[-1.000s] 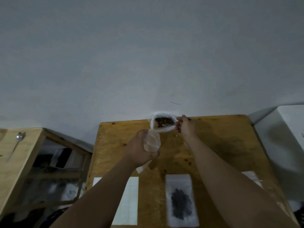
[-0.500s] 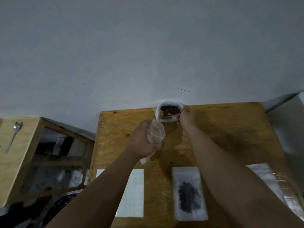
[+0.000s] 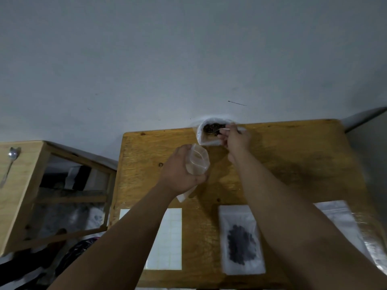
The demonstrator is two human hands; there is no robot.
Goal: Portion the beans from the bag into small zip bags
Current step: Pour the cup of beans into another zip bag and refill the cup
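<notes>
A white bag of dark beans (image 3: 207, 135) stands open at the far edge of the wooden table (image 3: 282, 160), against the wall. My right hand (image 3: 236, 141) is at the bag's mouth and holds a spoon (image 3: 215, 130) whose bowl sits among the beans. My left hand (image 3: 180, 172) grips a small clear zip bag (image 3: 198, 162), held open and upright just in front of the bean bag. The zip bag looks empty. A filled zip bag of dark beans (image 3: 240, 241) lies flat near the table's front edge.
A white gridded sheet (image 3: 169, 237) lies at the front left of the table. More clear plastic bags (image 3: 343, 222) lie at the front right. A wooden shelf unit (image 3: 21, 197) stands to the left with a metal spoon (image 3: 9, 164) on top.
My right hand has stayed at the bean bag's mouth, with the spoon now showing in the beans. The left hand keeps the zip bag close by. My view has tilted down slightly.
</notes>
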